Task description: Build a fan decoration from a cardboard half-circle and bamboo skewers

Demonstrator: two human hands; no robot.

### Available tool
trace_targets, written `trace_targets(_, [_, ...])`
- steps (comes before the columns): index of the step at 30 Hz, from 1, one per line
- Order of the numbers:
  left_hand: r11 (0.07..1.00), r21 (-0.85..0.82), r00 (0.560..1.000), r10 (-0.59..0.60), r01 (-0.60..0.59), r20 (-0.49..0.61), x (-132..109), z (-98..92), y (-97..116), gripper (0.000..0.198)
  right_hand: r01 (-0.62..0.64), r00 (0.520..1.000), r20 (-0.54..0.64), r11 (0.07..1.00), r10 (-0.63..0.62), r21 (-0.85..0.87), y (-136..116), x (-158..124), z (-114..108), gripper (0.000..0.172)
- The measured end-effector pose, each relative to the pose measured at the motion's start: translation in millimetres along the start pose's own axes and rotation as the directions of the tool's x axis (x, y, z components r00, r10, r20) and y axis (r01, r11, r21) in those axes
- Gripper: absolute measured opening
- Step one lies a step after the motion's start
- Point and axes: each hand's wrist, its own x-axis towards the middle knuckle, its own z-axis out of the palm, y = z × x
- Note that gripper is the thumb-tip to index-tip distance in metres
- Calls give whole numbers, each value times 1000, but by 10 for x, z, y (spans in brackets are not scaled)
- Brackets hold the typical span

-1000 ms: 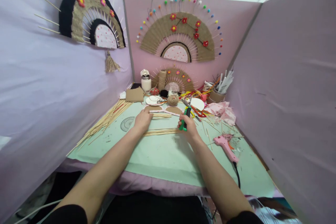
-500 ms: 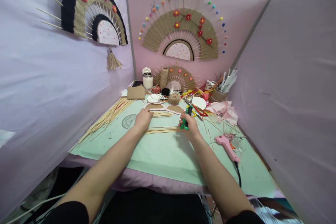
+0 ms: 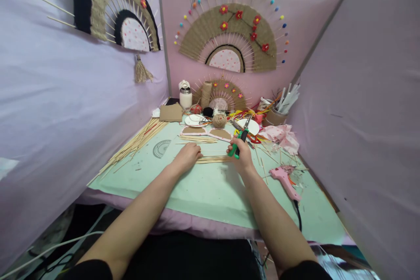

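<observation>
My left hand [image 3: 187, 156] rests on the green cutting mat [image 3: 203, 188], its fingers curled at the left end of a small bundle of thin wooden sticks [image 3: 213, 160]. My right hand [image 3: 241, 157] is closed round green-handled pliers [image 3: 241, 140], whose tips point up and away from me, just right of that bundle. A second short bundle of sticks [image 3: 197, 139] lies further back, in front of two brown card half-circles [image 3: 210, 131].
A long pile of wooden skewers [image 3: 131, 148] lies along the left wall. A pink glue gun [image 3: 285, 179] sits at the right. Twine balls, a white jar [image 3: 185, 95], cups of strips and pink paper crowd the back. Woven fan decorations hang on the partition walls.
My left hand has drawn back from the far stick bundle to the nearer one. My right hand with the pliers has shifted slightly right; the view has tilted down a little.
</observation>
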Motion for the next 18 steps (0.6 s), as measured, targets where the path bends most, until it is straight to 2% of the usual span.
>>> trace_targets(5, [1000,-12,999,0,0,37,-41,-28,-14,13,15,1000,1,999,-15,41,-20,-10,5,42])
trace_targets(7, [998,26,998,-59,59,-4,-48,-25,-19,15,18,1000,9,997,-18,71,-33,-19,10,42])
trace_targets(9, [986,36,982,-161,165,-93,-49,-43,-38,16,31,999,21,994,-33,102,-45,-30,17,43])
trace_targets(11, [959,-31,936,-281,281,-214,-39,-100,-67,17,47,998,35,991,-51,122,-51,-40,24,45])
trace_targets(13, [930,-166,852,-366,327,-374,-11,-189,-88,18,49,997,53,991,-56,127,-48,-47,28,46])
trace_targets(14, [920,-246,797,-388,306,-462,12,-237,-88,18,44,997,61,991,-52,126,-42,-49,30,46])
trace_targets(16, [892,-418,689,-413,173,-595,76,-309,-58,19,27,996,75,992,-36,121,-28,-49,31,46])
trace_targets(17, [857,-507,663,-431,89,-612,114,-325,-29,19,20,996,79,993,-30,117,-21,-48,30,46])
trace_targets(18, [806,-592,667,-447,10,-597,154,-323,6,21,17,997,80,994,-25,111,-14,-45,29,46])
